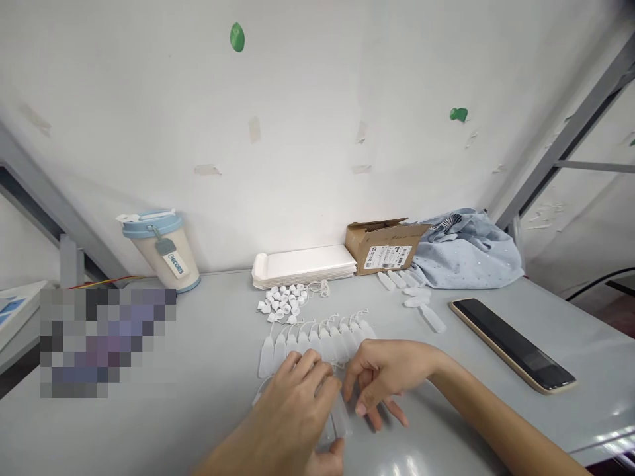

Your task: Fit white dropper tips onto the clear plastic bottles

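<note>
My left hand (299, 402) lies curved over a front group of translucent plastic tubes (340, 418). Its fingers cross their upper ends and its thumb is at their lower ends, so it seems to grip them; the palm hides most of the group. Close on the right, my right hand (380, 378) is bent at the wrist, its fingers apart and pointing down beside the tubes. I see nothing held in it. Behind both hands stretches a row of similar tubes (266, 357) with thin curved white strands at their tops. A cluster of small white caps (282, 303) lies behind that row.
Along the wall are a stack of white envelopes (307, 263), an open cardboard box (387, 250) and light blue cloth (466, 254). Several loose tubes (432, 318) lie near a phone (513, 344) on the right. A lidded cup (166, 254) stands left, near a pixelated area.
</note>
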Tool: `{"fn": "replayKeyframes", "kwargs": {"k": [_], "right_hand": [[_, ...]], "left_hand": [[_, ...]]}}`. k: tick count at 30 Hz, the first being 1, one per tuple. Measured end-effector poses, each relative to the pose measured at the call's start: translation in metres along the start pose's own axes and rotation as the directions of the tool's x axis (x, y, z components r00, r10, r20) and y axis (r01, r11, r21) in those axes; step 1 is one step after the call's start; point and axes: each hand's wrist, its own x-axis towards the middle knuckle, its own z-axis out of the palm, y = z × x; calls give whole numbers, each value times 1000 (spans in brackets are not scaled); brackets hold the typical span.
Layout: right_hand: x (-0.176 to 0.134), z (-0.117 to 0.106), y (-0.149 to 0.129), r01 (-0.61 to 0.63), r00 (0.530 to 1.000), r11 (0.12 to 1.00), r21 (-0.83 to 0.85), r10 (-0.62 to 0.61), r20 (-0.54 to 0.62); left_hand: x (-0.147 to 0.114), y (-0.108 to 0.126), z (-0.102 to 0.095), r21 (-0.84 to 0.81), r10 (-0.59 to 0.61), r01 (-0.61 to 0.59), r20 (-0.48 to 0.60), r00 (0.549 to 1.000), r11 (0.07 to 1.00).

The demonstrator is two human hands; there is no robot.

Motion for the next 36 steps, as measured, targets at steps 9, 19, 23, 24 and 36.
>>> {"fn": "replayKeyframes", "kwargs": {"k": [9,19,23,24,36], "right_hand": [[-10,-11,-2,28,999,1000,4,-27,-40],[-22,-42,8,-109,605,898,-426,-280,-745],[-17,-66,27,-342,279,828,-444,-361,-890],[-17,-72,33,-392,235,806,-443,-378,-896],[-23,-89,55,-660,236,617,-429,-372,-898]], "left_hand": [[0,-18,-16,-112,-112,98,-122,986,989],[9,-61,-28,-123,-383,365,-195,903,923],[22,-81,-37,-76,-419,412,-162,893,908],[27,-84,-39,-64,-410,405,-148,900,912],[62,-85,-47,48,-336,334,45,941,941]]}}
